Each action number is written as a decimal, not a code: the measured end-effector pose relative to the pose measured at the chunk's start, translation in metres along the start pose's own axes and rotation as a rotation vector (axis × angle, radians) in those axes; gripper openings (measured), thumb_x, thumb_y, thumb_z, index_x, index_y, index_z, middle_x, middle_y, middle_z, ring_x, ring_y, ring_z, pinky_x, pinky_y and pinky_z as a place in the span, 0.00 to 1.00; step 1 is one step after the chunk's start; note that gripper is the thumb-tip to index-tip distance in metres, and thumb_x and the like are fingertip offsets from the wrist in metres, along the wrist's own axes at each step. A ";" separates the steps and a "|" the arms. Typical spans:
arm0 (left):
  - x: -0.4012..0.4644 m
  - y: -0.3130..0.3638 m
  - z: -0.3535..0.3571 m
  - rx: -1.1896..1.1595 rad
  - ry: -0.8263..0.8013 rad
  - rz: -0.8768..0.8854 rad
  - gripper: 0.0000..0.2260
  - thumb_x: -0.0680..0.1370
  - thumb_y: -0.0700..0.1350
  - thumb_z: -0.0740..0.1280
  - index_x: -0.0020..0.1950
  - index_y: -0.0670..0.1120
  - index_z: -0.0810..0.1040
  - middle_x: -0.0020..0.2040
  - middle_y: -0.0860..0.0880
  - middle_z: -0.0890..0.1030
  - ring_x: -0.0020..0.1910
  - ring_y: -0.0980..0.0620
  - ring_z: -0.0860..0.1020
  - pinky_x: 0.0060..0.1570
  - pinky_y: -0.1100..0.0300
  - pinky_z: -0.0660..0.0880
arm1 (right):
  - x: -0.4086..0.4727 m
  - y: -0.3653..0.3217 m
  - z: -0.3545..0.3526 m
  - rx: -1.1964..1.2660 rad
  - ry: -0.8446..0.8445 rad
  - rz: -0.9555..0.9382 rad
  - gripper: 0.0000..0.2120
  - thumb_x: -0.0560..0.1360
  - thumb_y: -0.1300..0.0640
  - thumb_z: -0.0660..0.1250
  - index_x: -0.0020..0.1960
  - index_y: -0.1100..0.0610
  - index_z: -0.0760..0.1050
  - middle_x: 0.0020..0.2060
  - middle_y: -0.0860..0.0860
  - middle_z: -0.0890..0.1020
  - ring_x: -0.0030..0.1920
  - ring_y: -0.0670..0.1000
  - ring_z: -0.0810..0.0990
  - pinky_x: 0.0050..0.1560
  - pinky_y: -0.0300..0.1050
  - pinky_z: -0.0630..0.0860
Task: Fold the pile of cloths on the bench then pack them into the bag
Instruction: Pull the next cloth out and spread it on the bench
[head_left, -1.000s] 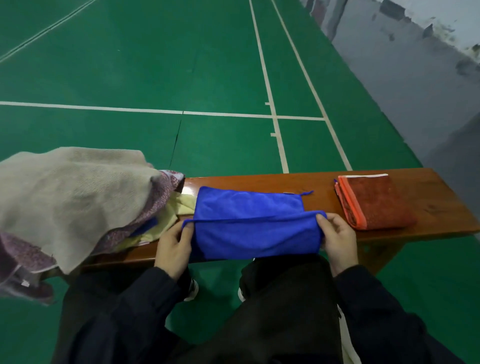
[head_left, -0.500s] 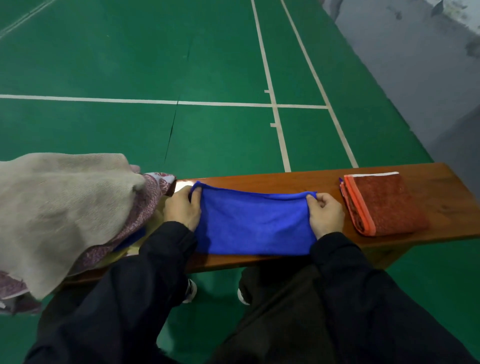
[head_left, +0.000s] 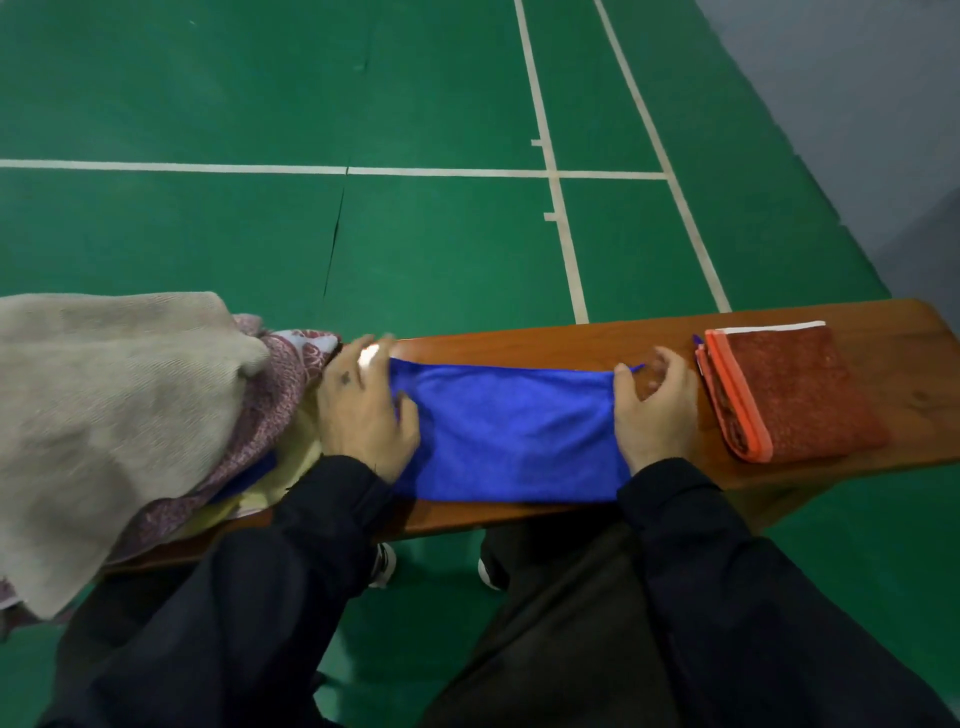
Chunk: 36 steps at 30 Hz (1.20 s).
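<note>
Folding step under way. Blue cloth (head_left: 506, 431) lies doubled on bench (head_left: 519, 343), between unfolded pile (head_left: 119, 415) and a folded red cloth (head_left: 795, 389). Left hand (head_left: 363, 410) pinches its left far corner; right hand (head_left: 654, 410) pinches the right one. Next move, I judge: let go, then fold end to end. No bag in view.
</note>
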<state>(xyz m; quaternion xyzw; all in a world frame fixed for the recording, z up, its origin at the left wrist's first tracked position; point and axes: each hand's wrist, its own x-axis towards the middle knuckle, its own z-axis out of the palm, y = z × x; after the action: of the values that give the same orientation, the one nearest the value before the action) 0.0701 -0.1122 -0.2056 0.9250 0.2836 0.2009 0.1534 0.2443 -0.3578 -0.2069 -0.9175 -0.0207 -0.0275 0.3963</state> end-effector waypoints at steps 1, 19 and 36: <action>-0.006 0.000 0.001 0.028 0.001 0.169 0.25 0.74 0.47 0.65 0.71 0.44 0.72 0.69 0.39 0.72 0.68 0.36 0.70 0.67 0.42 0.68 | -0.007 -0.003 -0.001 -0.020 0.016 -0.114 0.23 0.79 0.48 0.67 0.71 0.52 0.71 0.64 0.52 0.76 0.63 0.51 0.76 0.62 0.50 0.76; -0.088 -0.033 0.012 0.163 -0.276 0.676 0.31 0.71 0.62 0.71 0.69 0.46 0.76 0.74 0.42 0.72 0.71 0.41 0.73 0.68 0.44 0.68 | 0.006 0.010 0.022 -0.796 -0.410 -0.912 0.30 0.80 0.41 0.53 0.78 0.54 0.68 0.76 0.58 0.70 0.78 0.61 0.64 0.78 0.65 0.56; -0.129 0.030 -0.015 0.063 -0.116 0.629 0.08 0.76 0.49 0.66 0.45 0.46 0.79 0.51 0.45 0.80 0.43 0.43 0.76 0.41 0.50 0.71 | -0.141 0.005 0.006 -0.461 -0.799 -0.940 0.50 0.67 0.38 0.67 0.82 0.49 0.46 0.71 0.54 0.70 0.75 0.58 0.67 0.77 0.61 0.61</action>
<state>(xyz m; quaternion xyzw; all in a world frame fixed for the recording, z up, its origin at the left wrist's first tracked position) -0.0207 -0.2089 -0.2178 0.9816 -0.0193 0.1763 0.0709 0.1041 -0.3591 -0.2241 -0.8117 -0.5582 0.1414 0.0975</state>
